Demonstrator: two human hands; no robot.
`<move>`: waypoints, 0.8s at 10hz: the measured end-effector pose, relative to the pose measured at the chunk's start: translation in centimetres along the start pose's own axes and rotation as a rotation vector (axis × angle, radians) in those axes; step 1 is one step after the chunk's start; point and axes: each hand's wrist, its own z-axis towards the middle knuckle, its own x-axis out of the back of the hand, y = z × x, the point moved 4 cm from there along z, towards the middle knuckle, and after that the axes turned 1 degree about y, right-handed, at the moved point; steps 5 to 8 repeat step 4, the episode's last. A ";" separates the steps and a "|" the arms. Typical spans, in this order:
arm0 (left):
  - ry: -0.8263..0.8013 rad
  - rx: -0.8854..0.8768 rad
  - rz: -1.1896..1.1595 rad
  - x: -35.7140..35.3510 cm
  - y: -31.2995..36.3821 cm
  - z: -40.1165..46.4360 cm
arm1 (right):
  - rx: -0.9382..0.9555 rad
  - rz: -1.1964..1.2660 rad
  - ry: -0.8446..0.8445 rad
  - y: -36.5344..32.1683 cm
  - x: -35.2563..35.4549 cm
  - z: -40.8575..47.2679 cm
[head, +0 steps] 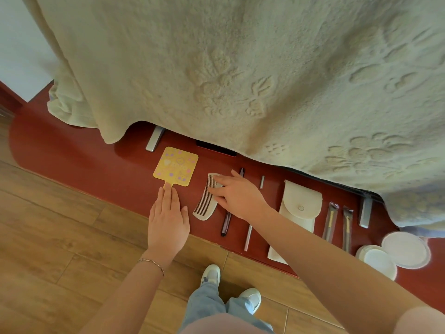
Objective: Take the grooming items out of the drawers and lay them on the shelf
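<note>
Comb [207,197] under right hand [237,195] fingers (spread, relaxed); left hand [168,219] flat on mirror [176,166] handle.

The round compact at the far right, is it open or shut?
Open: the compact shows two round halves lying side by side on the red shelf.

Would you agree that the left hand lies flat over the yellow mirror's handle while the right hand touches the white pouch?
Not quite. The head view shows the right hand with its fingers on the comb, not the pouch, which lies untouched to its right. The left hand does lie flat over the handle of the mirror.
</note>
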 end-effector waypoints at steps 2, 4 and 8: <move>-0.013 -0.008 -0.014 0.0 -0.1 0.3 | 0.001 0.007 -0.042 0.0 -0.3 -0.1; 0.089 -0.122 0.054 0.4 0.0 -0.4 | -0.104 0.074 0.063 0.5 1.8 -1.1; 0.089 -0.122 0.054 0.4 0.0 -0.4 | -0.104 0.074 0.063 0.5 1.8 -1.1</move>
